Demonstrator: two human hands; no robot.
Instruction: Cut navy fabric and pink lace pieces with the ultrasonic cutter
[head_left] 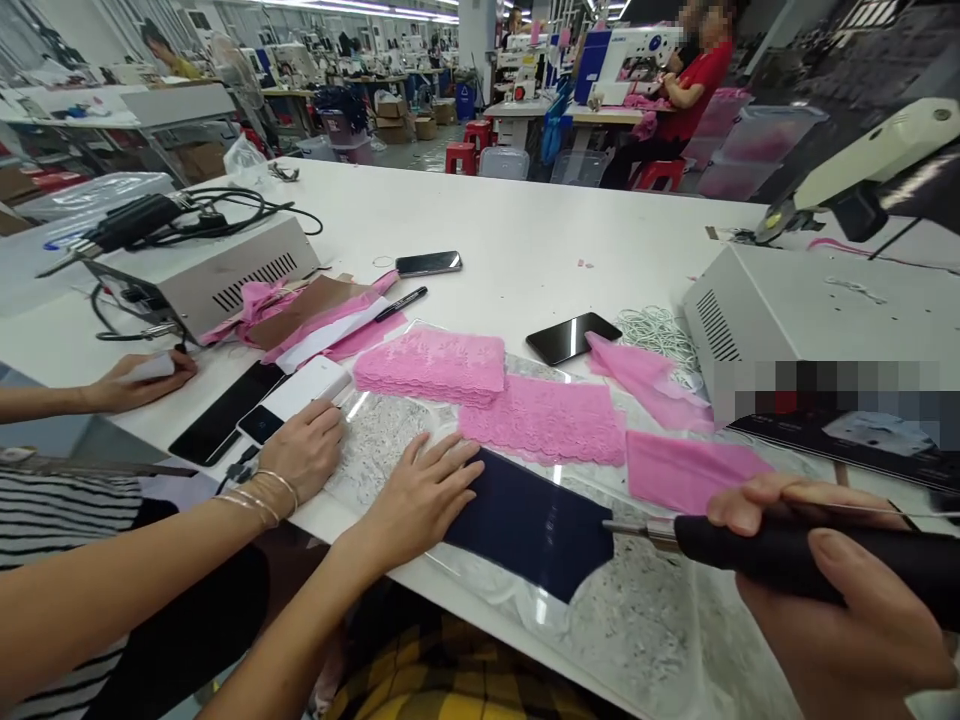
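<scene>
left hand (420, 495) lies flat, fingers spread, palm down on the near-left end of a dark navy rectangular fabric piece (529, 525). the fabric rests on a clear plastic sheet over white lace (645, 620) at the near edge of the white worktable (525, 230). right hand (840, 590) is clenched around a black cylindrical hot-cutting tool (787, 555); its thin metal tip touches the fabric's right edge. just beyond the fabric lie a flat pink lace piece (544, 420) and a folded stack of pink lace (431, 365); a plain pink fabric piece (686, 470) sits to the right. a co-worker's hand with gold bangles (304, 450) rests by a white power bank (304, 395). a black smartphone (571, 337) lies further back, beside a grey metal control box (795, 320).
</scene>
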